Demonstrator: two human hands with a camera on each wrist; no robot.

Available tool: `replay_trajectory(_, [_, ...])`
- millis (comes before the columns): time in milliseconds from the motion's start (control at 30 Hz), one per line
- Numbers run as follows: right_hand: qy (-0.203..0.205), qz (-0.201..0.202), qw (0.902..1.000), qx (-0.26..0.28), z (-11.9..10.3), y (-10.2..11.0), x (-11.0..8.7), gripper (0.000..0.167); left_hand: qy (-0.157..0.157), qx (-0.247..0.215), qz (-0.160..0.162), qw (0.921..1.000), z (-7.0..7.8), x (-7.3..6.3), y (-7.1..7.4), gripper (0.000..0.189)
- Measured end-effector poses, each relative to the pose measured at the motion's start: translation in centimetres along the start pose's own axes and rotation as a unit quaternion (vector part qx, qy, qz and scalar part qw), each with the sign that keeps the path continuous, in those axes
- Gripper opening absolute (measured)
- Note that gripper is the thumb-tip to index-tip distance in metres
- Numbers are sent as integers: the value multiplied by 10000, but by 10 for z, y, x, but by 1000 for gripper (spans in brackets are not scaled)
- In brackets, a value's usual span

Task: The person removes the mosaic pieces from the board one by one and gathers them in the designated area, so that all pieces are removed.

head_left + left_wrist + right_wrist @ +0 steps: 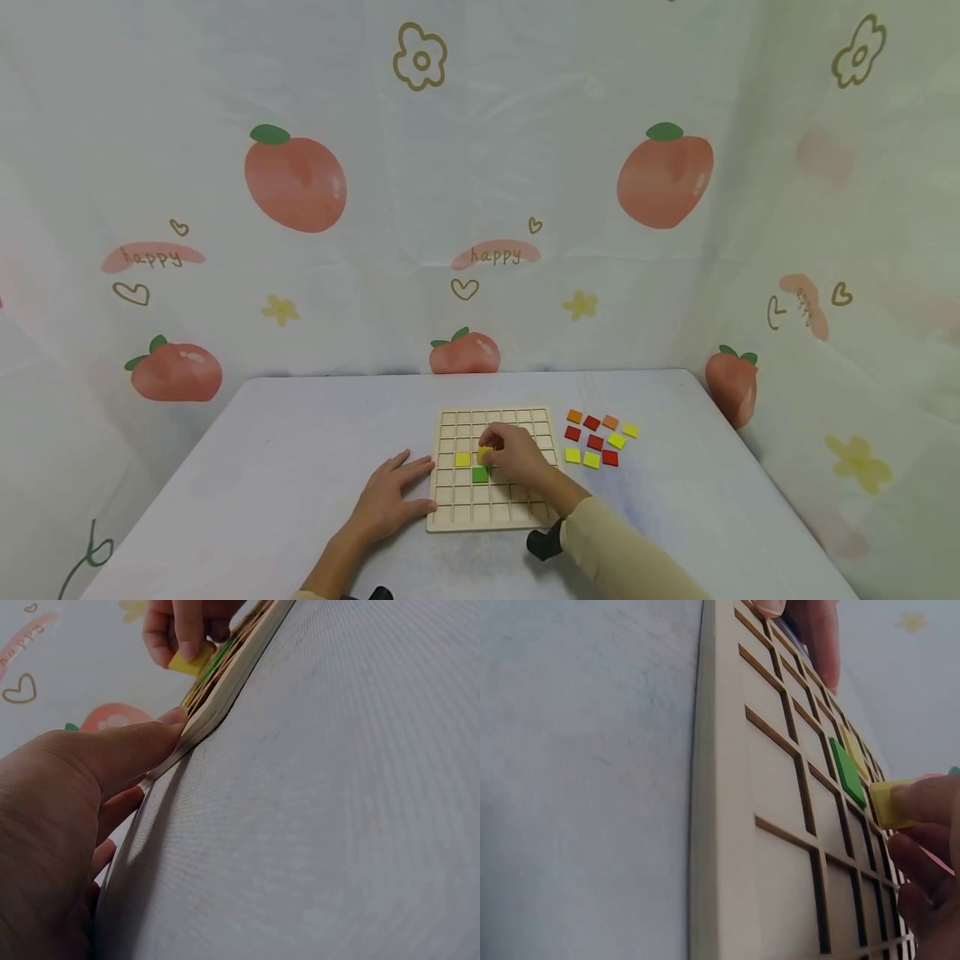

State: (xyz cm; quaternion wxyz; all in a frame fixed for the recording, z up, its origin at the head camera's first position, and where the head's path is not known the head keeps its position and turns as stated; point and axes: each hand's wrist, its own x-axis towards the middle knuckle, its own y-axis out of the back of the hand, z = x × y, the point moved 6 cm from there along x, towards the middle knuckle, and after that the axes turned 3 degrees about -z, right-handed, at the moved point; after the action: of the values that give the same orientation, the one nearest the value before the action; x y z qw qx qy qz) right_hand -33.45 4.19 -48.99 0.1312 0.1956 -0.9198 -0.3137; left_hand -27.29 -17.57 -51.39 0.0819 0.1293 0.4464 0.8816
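A wooden grid board (450,525) lies on the table. My right hand (517,456) pinches a yellow square tile (882,805) between thumb and fingers, close over the board's middle cells. Set in the grid near it are a green tile (480,475) and another yellow tile (462,459). At the board's left edge, my left hand (386,497) rests with fingers spread and extended. Its thumb (142,750) touches the board's rim in the left wrist view.
To the right of the board, several loose red tiles (595,442), yellow tiles (592,460) and orange tiles (574,416) lie on the white table (300,450). A printed cloth (525,100) hangs behind the table's far edge.
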Motion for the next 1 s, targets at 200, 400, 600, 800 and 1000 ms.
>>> replay_trajectory(200, [-109,158,9998,76,9,17,-3,14,54,-33,-16,10000,0,0,1,66])
replay_trajectory(400, [-19,428,9991,-34,14,41,-6,12,68,-6,-9,10000,1,-1,1,67])
replay_trajectory(600, [-11,685,9977,5,16,63,-10,13,-3,8,20,10000,0,0,1,66])
replay_trajectory(800, [-232,846,9961,9,24,81,-16,13,9,12,27,10000,-1,0,0,67])
replay_trajectory(1000, [-474,978,9940,-117,32,93,-23,13,39,25,4,10000,-1,0,-1,68])
